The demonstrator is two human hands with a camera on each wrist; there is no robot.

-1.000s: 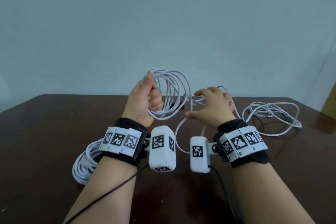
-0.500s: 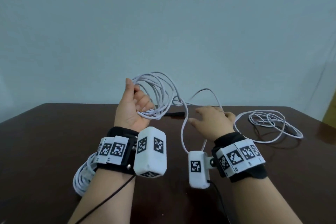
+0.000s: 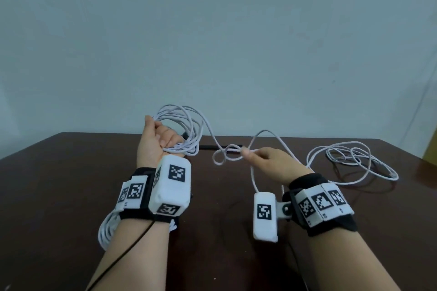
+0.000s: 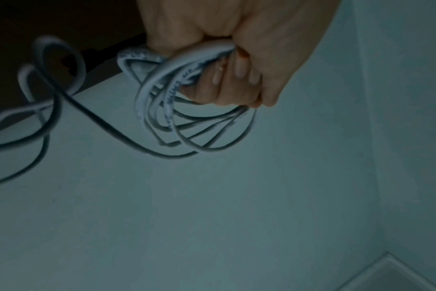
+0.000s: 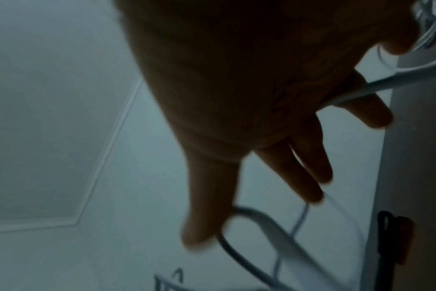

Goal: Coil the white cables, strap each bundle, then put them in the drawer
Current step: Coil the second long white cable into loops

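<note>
Gripping the finished loops (image 3: 182,125) upright, the left hand (image 3: 157,142) anchors the coil while the right hand (image 3: 272,163) pinches the trailing white cable (image 3: 227,151) to feed the next turn.

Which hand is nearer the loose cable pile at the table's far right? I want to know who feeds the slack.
Right. The right hand is beside the loose cable pile, pinching a strand. The left hand grips the coil, farther off.

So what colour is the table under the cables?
Dark brown; the table shows best in the head view.
</note>
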